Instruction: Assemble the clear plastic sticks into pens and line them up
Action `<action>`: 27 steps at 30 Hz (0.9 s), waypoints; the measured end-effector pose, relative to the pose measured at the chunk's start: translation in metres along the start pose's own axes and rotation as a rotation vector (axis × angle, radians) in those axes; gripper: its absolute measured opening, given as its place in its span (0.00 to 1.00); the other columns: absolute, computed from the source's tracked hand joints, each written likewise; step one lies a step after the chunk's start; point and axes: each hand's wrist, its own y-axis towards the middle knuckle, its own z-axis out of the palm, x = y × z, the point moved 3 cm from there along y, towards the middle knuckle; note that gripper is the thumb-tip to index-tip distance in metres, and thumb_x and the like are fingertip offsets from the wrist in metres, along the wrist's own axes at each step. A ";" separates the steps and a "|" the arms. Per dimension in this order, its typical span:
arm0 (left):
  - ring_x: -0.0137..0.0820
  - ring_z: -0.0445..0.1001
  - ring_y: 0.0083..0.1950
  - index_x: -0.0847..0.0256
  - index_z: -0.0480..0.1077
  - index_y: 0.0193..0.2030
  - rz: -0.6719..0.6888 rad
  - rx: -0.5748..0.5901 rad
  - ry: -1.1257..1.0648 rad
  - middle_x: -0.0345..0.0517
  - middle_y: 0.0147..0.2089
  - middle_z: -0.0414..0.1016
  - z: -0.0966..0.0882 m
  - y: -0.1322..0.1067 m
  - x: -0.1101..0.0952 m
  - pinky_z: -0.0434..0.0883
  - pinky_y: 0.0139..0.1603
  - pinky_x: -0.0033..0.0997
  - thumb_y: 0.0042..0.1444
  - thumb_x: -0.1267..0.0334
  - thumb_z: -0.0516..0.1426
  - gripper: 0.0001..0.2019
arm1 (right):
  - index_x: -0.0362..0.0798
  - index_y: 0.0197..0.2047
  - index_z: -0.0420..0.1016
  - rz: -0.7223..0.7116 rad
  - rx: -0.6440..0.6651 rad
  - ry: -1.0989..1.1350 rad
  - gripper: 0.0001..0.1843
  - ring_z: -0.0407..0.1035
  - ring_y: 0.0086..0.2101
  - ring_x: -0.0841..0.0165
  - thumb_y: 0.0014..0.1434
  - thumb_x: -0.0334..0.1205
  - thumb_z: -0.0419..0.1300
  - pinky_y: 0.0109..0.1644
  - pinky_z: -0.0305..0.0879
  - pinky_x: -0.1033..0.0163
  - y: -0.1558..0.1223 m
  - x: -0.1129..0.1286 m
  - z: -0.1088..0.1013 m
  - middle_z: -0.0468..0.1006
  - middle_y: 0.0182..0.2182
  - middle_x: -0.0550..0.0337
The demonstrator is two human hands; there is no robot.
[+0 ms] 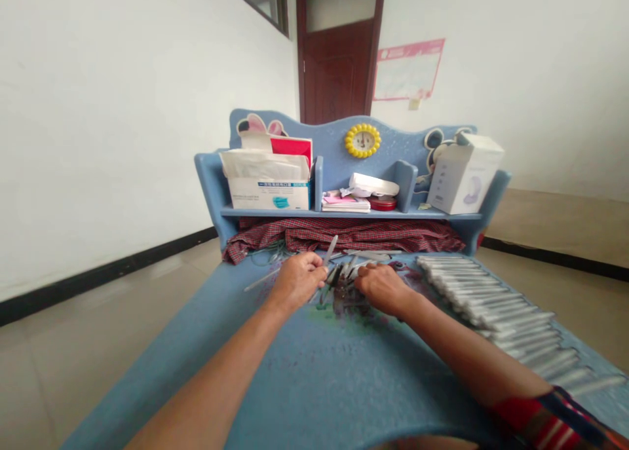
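Observation:
My left hand (300,281) is closed round a pale translucent pen barrel (331,248), which sticks up at a tilt from its fingers. My right hand (382,287) has its fingers curled down at the edge of a loose pile of pen parts (348,270), some clear and some black. Whatever its fingertips hold is hidden. Between the two hands lie dark slim pieces, too blurred to name surely. One thin clear piece (260,281) lies on the blue desk (295,384), left of my left hand.
A long row of pale pens (496,306) lies along the desk's right side. Behind the pile, a checked cloth (344,234) is bunched under a shelf holding a mask box (268,191), papers (344,204), a red tin (382,204) and a white carton (464,178).

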 end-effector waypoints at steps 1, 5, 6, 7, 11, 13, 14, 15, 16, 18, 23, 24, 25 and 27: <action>0.29 0.73 0.23 0.62 0.66 0.25 -0.006 0.026 0.037 0.40 0.21 0.73 -0.002 0.001 0.001 0.64 0.22 0.23 0.43 0.64 0.54 0.04 | 0.40 0.35 0.74 -0.010 0.017 -0.017 0.12 0.70 0.38 0.61 0.54 0.26 0.49 0.38 0.64 0.62 0.003 0.000 0.000 0.75 0.35 0.44; 0.28 0.71 0.21 0.63 0.68 0.24 -0.021 0.175 0.140 0.39 0.18 0.70 -0.009 0.005 0.010 0.63 0.20 0.23 0.41 0.65 0.54 0.04 | 0.40 0.36 0.74 -0.096 0.045 -0.049 0.13 0.71 0.38 0.62 0.54 0.26 0.49 0.39 0.64 0.62 0.013 -0.002 0.000 0.76 0.35 0.44; 0.28 0.70 0.20 0.63 0.67 0.24 -0.026 0.206 0.140 0.39 0.17 0.70 -0.011 0.006 0.013 0.62 0.20 0.23 0.41 0.65 0.55 0.04 | 0.40 0.36 0.74 -0.119 0.056 -0.053 0.13 0.71 0.38 0.62 0.53 0.26 0.50 0.39 0.65 0.63 0.015 -0.003 0.000 0.76 0.36 0.44; 0.27 0.70 0.20 0.63 0.67 0.24 -0.034 0.229 0.129 0.39 0.18 0.70 -0.013 0.007 0.015 0.62 0.20 0.23 0.41 0.64 0.55 0.04 | 0.40 0.36 0.75 -0.138 0.069 -0.057 0.13 0.71 0.37 0.62 0.53 0.26 0.50 0.39 0.65 0.63 0.017 -0.004 0.000 0.77 0.36 0.44; 0.26 0.69 0.19 0.63 0.67 0.24 -0.058 0.300 0.076 0.39 0.19 0.71 -0.015 0.007 0.021 0.62 0.19 0.22 0.40 0.64 0.55 0.05 | 0.39 0.36 0.75 -0.184 0.082 -0.072 0.13 0.72 0.36 0.63 0.53 0.26 0.50 0.37 0.65 0.64 0.021 -0.004 -0.002 0.77 0.34 0.44; 0.26 0.68 0.19 0.63 0.67 0.24 -0.052 0.322 0.077 0.39 0.19 0.71 -0.014 0.006 0.022 0.61 0.19 0.22 0.40 0.64 0.55 0.04 | 0.39 0.35 0.75 -0.209 0.067 -0.081 0.14 0.72 0.35 0.63 0.53 0.25 0.49 0.37 0.65 0.64 0.021 -0.002 -0.003 0.77 0.33 0.45; 0.26 0.68 0.19 0.63 0.67 0.23 -0.047 0.334 0.083 0.39 0.18 0.71 -0.014 0.006 0.022 0.61 0.19 0.22 0.40 0.64 0.55 0.04 | 0.39 0.35 0.76 -0.217 0.058 -0.086 0.14 0.72 0.35 0.63 0.53 0.25 0.49 0.37 0.65 0.63 0.021 -0.002 -0.003 0.78 0.33 0.45; 0.25 0.68 0.19 0.63 0.66 0.23 -0.039 0.350 0.091 0.39 0.18 0.70 -0.013 0.006 0.022 0.61 0.19 0.22 0.40 0.64 0.54 0.04 | 0.39 0.34 0.76 -0.220 0.050 -0.091 0.14 0.72 0.35 0.63 0.53 0.24 0.49 0.37 0.65 0.63 0.020 -0.002 -0.003 0.78 0.32 0.45; 0.26 0.68 0.19 0.63 0.67 0.22 -0.030 0.366 0.100 0.39 0.18 0.70 -0.012 0.005 0.023 0.60 0.19 0.21 0.40 0.64 0.54 0.04 | 0.39 0.34 0.76 -0.221 0.044 -0.095 0.13 0.72 0.34 0.63 0.52 0.24 0.50 0.37 0.64 0.63 0.019 -0.002 -0.003 0.78 0.32 0.45; 0.26 0.68 0.19 0.63 0.67 0.22 -0.012 0.391 0.120 0.40 0.18 0.71 -0.012 0.005 0.024 0.60 0.19 0.21 0.41 0.64 0.54 0.05 | 0.39 0.33 0.75 -0.225 0.043 -0.096 0.13 0.72 0.34 0.62 0.51 0.24 0.50 0.36 0.64 0.62 0.017 -0.005 -0.001 0.78 0.32 0.46; 0.26 0.69 0.20 0.63 0.68 0.22 0.002 0.425 0.147 0.39 0.19 0.71 -0.012 0.004 0.025 0.60 0.20 0.21 0.41 0.63 0.54 0.06 | 0.42 0.36 0.72 -0.166 0.030 -0.058 0.12 0.72 0.33 0.62 0.53 0.28 0.49 0.34 0.62 0.63 0.004 -0.017 -0.002 0.77 0.32 0.49; 0.26 0.69 0.20 0.63 0.67 0.22 -0.001 0.439 0.149 0.39 0.19 0.71 -0.012 0.004 0.024 0.61 0.20 0.21 0.41 0.63 0.54 0.05 | 0.42 0.36 0.72 -0.135 0.011 -0.049 0.12 0.72 0.33 0.63 0.54 0.28 0.49 0.34 0.62 0.64 0.001 -0.020 -0.004 0.77 0.32 0.49; 0.26 0.69 0.20 0.63 0.67 0.22 -0.005 0.453 0.146 0.39 0.19 0.71 -0.012 0.003 0.023 0.61 0.20 0.21 0.41 0.63 0.54 0.05 | 0.42 0.37 0.71 -0.105 -0.008 -0.041 0.11 0.71 0.33 0.64 0.55 0.29 0.48 0.34 0.61 0.64 -0.003 -0.023 -0.006 0.77 0.32 0.49; 0.26 0.68 0.20 0.64 0.67 0.23 -0.022 0.473 0.133 0.39 0.20 0.71 -0.012 0.002 0.020 0.62 0.21 0.22 0.40 0.63 0.55 0.05 | 0.42 0.37 0.70 -0.061 -0.043 -0.029 0.11 0.71 0.32 0.65 0.56 0.30 0.47 0.34 0.59 0.65 -0.009 -0.028 -0.011 0.77 0.32 0.49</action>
